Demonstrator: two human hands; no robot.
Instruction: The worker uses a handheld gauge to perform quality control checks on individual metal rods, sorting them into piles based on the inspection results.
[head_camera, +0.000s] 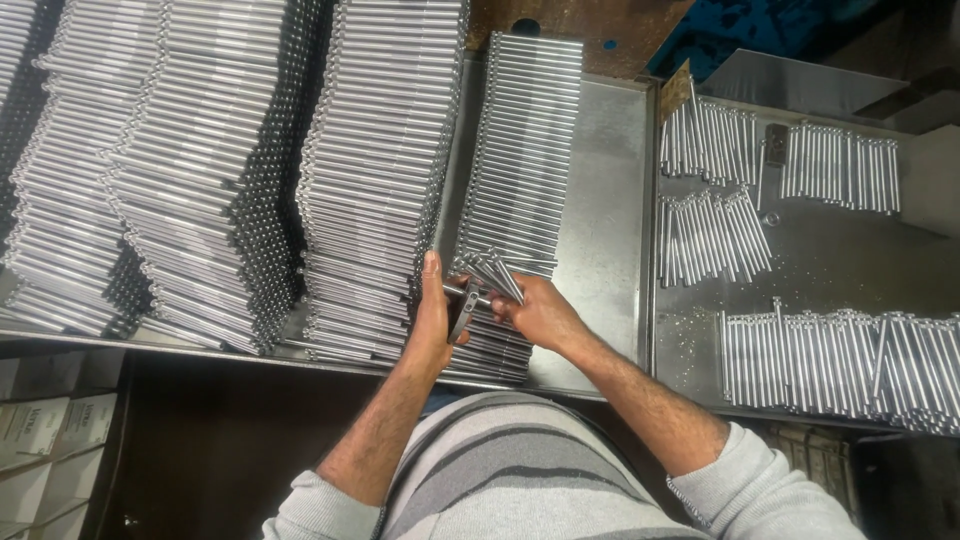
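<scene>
Bundle of thin shiny steel rods (493, 272) fanned out, tips toward 11 o'clock, held above stacked rods. Small dark gauge block (462, 308) sat tilted, one rod through it.

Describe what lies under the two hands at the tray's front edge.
Under the left hand and right hand lies a low stack of metal rods on the steel tray. The rows directly beneath the palms are covered.
</scene>
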